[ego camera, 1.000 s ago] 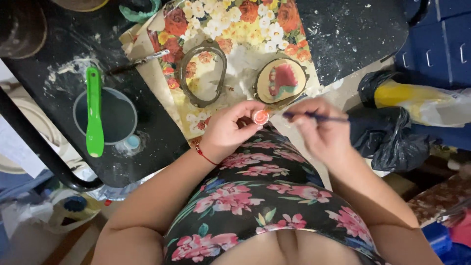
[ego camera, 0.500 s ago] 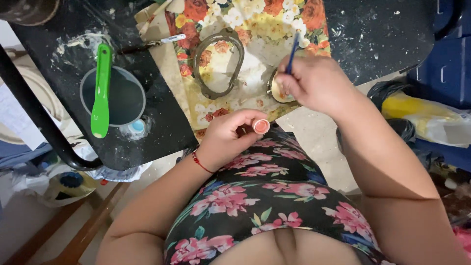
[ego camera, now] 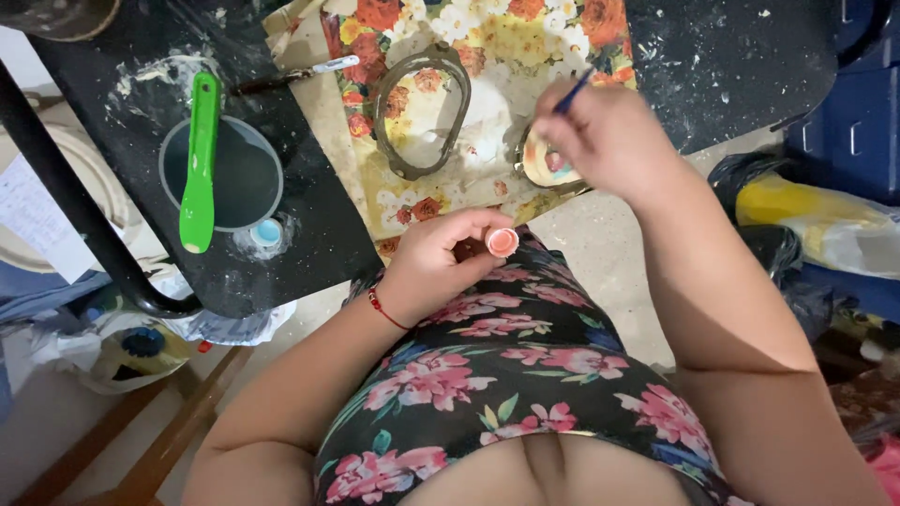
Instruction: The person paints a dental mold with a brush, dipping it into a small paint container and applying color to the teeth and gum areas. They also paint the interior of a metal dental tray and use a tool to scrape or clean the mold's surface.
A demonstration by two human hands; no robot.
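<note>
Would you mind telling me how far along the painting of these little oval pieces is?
Done: a paint pot is open in the left hand, and the floral sheet lies under both pieces. In hand: the right hand holds a thin brush down on the small oval piece, which shows some pink. Left: the larger oval frame beside it looks untouched, its centre empty.

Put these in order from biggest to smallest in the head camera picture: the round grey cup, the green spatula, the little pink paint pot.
1. Round grey cup
2. Green plastic spatula, long but narrow
3. Little pink paint pot, in the left hand, smallest though nearer the camera
</note>
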